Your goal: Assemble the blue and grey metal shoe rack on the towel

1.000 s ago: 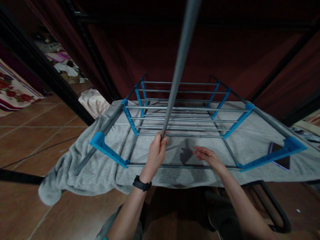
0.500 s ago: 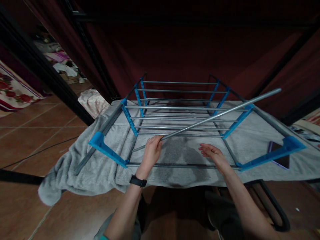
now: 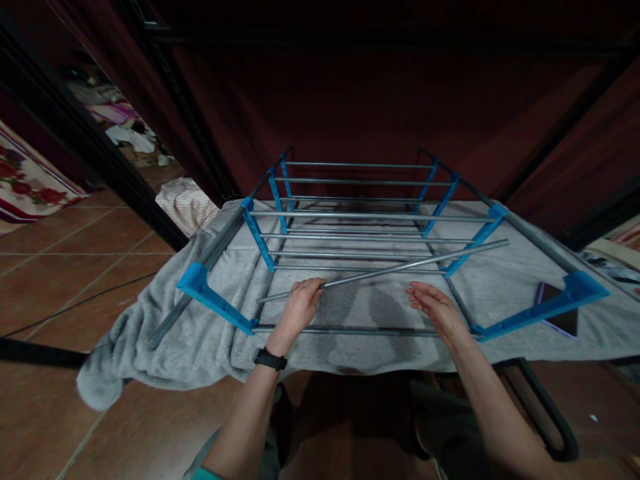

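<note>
Grey towel (image 3: 165, 347) under part-built blue-bracketed rack (image 3: 260, 237); left hand (image 3: 299, 308) grips loose steel rod (image 3: 400, 268), unseated; right hand (image 3: 436, 308) open, empty

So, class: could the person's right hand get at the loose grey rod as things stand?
Probably yes. The right hand hovers open just below the loose grey rod, which slants across the blue rack from the left hand; nothing lies between them.

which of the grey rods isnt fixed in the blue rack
The loose rod gripped in the left hand. It lies slanted across the rack, its far end toward the right, while all the other rods run parallel between the blue brackets.
</note>
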Action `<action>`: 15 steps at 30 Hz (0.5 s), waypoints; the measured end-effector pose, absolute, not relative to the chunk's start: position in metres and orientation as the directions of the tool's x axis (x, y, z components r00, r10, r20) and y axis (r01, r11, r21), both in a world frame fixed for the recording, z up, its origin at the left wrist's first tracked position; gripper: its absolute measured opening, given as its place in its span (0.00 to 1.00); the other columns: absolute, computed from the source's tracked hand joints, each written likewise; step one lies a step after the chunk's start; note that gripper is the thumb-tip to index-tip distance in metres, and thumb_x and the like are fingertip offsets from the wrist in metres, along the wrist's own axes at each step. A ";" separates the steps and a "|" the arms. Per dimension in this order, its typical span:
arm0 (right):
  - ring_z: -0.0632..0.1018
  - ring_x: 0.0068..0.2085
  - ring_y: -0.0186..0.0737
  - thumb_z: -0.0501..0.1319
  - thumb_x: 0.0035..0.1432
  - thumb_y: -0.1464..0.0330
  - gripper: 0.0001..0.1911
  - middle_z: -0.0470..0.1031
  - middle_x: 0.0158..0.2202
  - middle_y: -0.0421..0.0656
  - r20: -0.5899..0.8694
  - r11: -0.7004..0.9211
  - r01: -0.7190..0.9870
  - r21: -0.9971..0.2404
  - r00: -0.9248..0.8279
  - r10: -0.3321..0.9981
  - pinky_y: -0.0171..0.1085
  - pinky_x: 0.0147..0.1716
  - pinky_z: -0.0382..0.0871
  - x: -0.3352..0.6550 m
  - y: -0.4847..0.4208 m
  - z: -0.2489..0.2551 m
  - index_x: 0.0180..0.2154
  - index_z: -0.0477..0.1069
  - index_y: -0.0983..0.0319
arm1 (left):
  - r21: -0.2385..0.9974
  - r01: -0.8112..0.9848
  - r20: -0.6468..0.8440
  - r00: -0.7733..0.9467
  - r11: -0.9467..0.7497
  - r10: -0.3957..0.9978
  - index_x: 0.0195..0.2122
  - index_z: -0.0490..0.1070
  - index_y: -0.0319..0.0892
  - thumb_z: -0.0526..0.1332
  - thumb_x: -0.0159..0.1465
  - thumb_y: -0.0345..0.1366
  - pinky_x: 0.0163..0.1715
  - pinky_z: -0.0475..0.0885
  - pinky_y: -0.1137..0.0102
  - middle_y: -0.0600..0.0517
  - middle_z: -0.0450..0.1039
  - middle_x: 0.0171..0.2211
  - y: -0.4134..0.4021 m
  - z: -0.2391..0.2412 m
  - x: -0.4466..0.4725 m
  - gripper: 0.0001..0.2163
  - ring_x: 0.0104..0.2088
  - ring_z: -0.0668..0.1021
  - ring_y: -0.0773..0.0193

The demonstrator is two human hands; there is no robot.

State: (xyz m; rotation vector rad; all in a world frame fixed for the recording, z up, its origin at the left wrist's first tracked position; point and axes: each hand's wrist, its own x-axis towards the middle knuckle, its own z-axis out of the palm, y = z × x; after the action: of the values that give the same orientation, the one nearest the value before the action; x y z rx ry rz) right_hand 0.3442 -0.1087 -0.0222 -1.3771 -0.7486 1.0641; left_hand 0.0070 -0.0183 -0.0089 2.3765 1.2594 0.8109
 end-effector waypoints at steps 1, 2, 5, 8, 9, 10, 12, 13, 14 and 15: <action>0.80 0.39 0.40 0.72 0.48 0.59 0.20 0.82 0.43 0.46 -0.156 -0.098 -0.167 -0.981 0.377 0.913 0.38 0.40 0.75 0.345 -0.109 -0.021 0.44 0.79 0.58 | 0.525 0.650 0.319 0.449 -0.550 0.835 0.50 0.73 0.43 0.53 0.68 0.30 0.50 0.68 0.58 0.44 0.79 0.46 -0.018 -0.009 0.007 0.13 0.48 0.78 0.53; 0.80 0.41 0.41 0.71 0.49 0.59 0.20 0.81 0.44 0.47 -0.149 -0.085 -0.183 -0.979 0.370 0.917 0.38 0.41 0.75 0.346 -0.110 -0.020 0.45 0.78 0.58 | 0.522 0.658 0.308 0.449 -0.543 0.839 0.50 0.73 0.43 0.53 0.67 0.30 0.50 0.69 0.58 0.45 0.79 0.46 -0.018 -0.009 0.006 0.13 0.48 0.78 0.54; 0.80 0.45 0.42 0.70 0.52 0.60 0.21 0.80 0.48 0.47 -0.133 -0.050 -0.250 -0.967 0.329 0.935 0.40 0.44 0.75 0.349 -0.112 -0.015 0.48 0.77 0.56 | 0.511 0.676 0.271 0.459 -0.530 0.846 0.50 0.73 0.44 0.53 0.67 0.29 0.51 0.69 0.58 0.45 0.79 0.45 -0.018 -0.009 0.004 0.14 0.47 0.79 0.55; 0.80 0.46 0.42 0.69 0.52 0.62 0.19 0.80 0.50 0.44 -0.115 -0.008 -0.327 -0.945 0.310 0.944 0.42 0.47 0.75 0.352 -0.113 -0.011 0.47 0.77 0.53 | 0.494 0.682 0.244 0.486 -0.539 0.839 0.50 0.74 0.44 0.53 0.67 0.29 0.51 0.68 0.57 0.45 0.79 0.46 -0.018 -0.009 0.001 0.14 0.48 0.78 0.54; 0.80 0.47 0.43 0.69 0.52 0.62 0.18 0.80 0.50 0.43 -0.109 0.006 -0.347 -0.938 0.310 0.944 0.43 0.48 0.75 0.353 -0.114 -0.010 0.47 0.77 0.52 | 0.486 0.686 0.238 0.493 -0.542 0.837 0.50 0.74 0.45 0.53 0.67 0.28 0.51 0.68 0.57 0.45 0.79 0.46 -0.018 -0.009 0.000 0.15 0.48 0.78 0.54; 0.80 0.47 0.43 0.69 0.52 0.62 0.18 0.80 0.49 0.43 -0.104 0.017 -0.363 -0.932 0.312 0.944 0.44 0.50 0.75 0.354 -0.114 -0.009 0.47 0.77 0.52 | 0.476 0.691 0.230 0.499 -0.544 0.836 0.50 0.74 0.45 0.53 0.67 0.28 0.52 0.67 0.57 0.45 0.79 0.46 -0.018 -0.009 0.000 0.15 0.48 0.78 0.54; 0.80 0.48 0.45 0.68 0.53 0.61 0.19 0.80 0.50 0.43 -0.098 0.030 -0.382 -0.924 0.313 0.945 0.47 0.51 0.74 0.355 -0.114 -0.007 0.49 0.76 0.51 | 0.461 0.700 0.215 0.508 -0.546 0.834 0.50 0.74 0.45 0.53 0.66 0.28 0.52 0.67 0.57 0.45 0.79 0.46 -0.018 -0.009 0.000 0.15 0.48 0.78 0.54; 0.80 0.49 0.46 0.67 0.54 0.60 0.20 0.79 0.51 0.44 -0.096 0.034 -0.387 -0.922 0.314 0.944 0.48 0.52 0.74 0.356 -0.115 -0.006 0.50 0.76 0.51 | 0.456 0.703 0.209 0.513 -0.547 0.833 0.50 0.74 0.45 0.53 0.66 0.27 0.52 0.67 0.57 0.45 0.80 0.45 -0.018 -0.009 -0.001 0.15 0.48 0.78 0.54; 0.80 0.49 0.46 0.67 0.54 0.59 0.21 0.79 0.52 0.44 -0.095 0.039 -0.390 -0.920 0.318 0.943 0.49 0.52 0.74 0.357 -0.115 -0.006 0.51 0.75 0.51 | 0.452 0.703 0.204 0.518 -0.549 0.831 0.50 0.74 0.45 0.53 0.66 0.27 0.52 0.66 0.58 0.45 0.80 0.45 -0.018 -0.009 -0.001 0.15 0.48 0.78 0.54; 0.80 0.49 0.46 0.67 0.54 0.59 0.21 0.78 0.52 0.45 -0.093 0.044 -0.389 -0.920 0.326 0.941 0.49 0.52 0.74 0.357 -0.114 -0.006 0.51 0.75 0.52 | 0.447 0.704 0.200 0.522 -0.552 0.829 0.50 0.74 0.45 0.53 0.66 0.27 0.51 0.66 0.58 0.45 0.80 0.45 -0.019 -0.009 -0.001 0.15 0.48 0.78 0.54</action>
State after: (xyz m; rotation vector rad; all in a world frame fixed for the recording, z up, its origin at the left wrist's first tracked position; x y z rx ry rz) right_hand 0.3575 -0.1144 -0.0057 -1.0741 -0.6575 1.1368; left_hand -0.0007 -0.0187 -0.0091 2.4555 1.2776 0.5681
